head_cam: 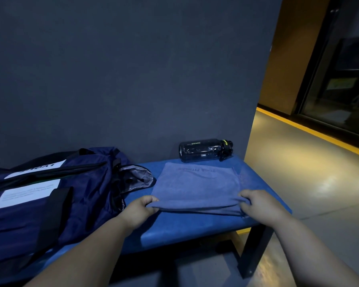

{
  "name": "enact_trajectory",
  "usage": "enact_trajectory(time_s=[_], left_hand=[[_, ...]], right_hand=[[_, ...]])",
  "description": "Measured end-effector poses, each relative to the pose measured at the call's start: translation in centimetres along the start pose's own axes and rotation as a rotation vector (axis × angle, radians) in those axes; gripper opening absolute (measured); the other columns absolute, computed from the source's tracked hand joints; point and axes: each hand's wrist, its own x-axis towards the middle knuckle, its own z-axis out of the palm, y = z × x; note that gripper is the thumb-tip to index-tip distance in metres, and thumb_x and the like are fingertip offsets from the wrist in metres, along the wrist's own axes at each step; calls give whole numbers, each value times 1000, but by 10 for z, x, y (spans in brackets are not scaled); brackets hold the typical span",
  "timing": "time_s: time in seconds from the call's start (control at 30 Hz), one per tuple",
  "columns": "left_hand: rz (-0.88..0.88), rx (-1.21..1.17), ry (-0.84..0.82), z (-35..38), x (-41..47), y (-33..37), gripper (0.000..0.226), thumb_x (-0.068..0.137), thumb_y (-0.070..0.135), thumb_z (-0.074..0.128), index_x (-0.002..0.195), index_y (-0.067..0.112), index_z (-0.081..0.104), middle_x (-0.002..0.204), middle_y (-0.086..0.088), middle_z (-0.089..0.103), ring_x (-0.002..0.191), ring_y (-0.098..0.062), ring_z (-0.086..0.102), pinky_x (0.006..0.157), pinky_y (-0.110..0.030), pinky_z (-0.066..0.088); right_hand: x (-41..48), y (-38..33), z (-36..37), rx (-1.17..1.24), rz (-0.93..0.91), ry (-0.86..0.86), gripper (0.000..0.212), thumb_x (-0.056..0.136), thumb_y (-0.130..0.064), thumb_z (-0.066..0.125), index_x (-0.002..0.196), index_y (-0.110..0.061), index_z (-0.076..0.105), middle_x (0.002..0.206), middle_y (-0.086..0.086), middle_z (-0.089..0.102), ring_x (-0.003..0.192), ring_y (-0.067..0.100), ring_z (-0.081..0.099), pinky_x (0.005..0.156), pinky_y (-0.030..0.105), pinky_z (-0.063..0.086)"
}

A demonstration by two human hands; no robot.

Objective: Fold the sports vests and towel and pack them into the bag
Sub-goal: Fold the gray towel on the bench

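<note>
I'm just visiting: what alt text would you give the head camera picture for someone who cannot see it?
Two bare hands, left hand and right hand, pinch the near corners of a folded blue towel on a blue bench. A dark blue bag lies open to the left, and a dark water bottle lies on its side by the wall.

Bare left hand [140,210] and bare right hand [261,206], each on a bare forearm. Left forearm [95,249] uncovered all the way down to the bottom edge of the view. Right forearm [311,251] likewise uncovered to the lower right corner. Broad, rounded backs of the hands, short thick fingers, knuckles only softly marked. Smooth and even along both arms, dimly lit. Widening steadily from wrist toward elbow. Of the person, only hands, wrists and forearms in view.
</note>
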Motion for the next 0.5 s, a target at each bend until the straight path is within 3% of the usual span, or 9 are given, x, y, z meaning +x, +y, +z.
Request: enact_trajectory(time_s=[0.13, 0.2, 0.27, 0.33, 0.5], left_hand=[[27, -171, 138, 0, -5, -4, 13, 93, 11, 60, 97, 22, 67, 96, 3, 69, 88, -15, 61, 83, -31, 45], [64, -258, 213, 3, -7, -1, 8, 91, 9, 64, 92, 17, 66, 84, 5, 67, 79, -16, 59, 76, -31, 44], [100, -336, 235, 5, -8, 3, 3, 91, 9, 65, 88, 8, 64, 75, 3, 65, 76, -15, 57, 72, -30, 42], [120, -366, 234, 7, -7, 9, 10, 92, 13, 64, 91, 4, 65, 79, -2, 67, 79, -17, 58, 77, -33, 44], [111, -360, 278, 13, 3, 23, 18, 98, 23, 55, 96, 11, 68, 91, -3, 71, 83, -14, 61, 82, -32, 46]], right_hand=[[1, 14, -10, 315, 30, 110, 20, 90, -21, 64, 70, -21, 64, 64, -2, 58, 65, 17, 54, 66, 38, 44], [1, 16, -14, 442, 46, 139, 18, 92, -19, 63, 76, -14, 66, 60, -8, 52, 63, 15, 50, 64, 35, 39], [1, 17, -15, 584, 52, 124, 21, 93, -25, 62, 84, -7, 66, 68, -2, 54, 68, 14, 49, 67, 34, 37], [3, 21, -14, 681, 53, 117, 37, 88, -42, 62, 91, -5, 64, 79, 6, 57, 75, 17, 52, 73, 36, 39], [11, 26, -1, 735, 127, 182, 28, 100, -35, 50, 97, -12, 65, 93, 8, 70, 90, 21, 64, 89, 43, 47]])
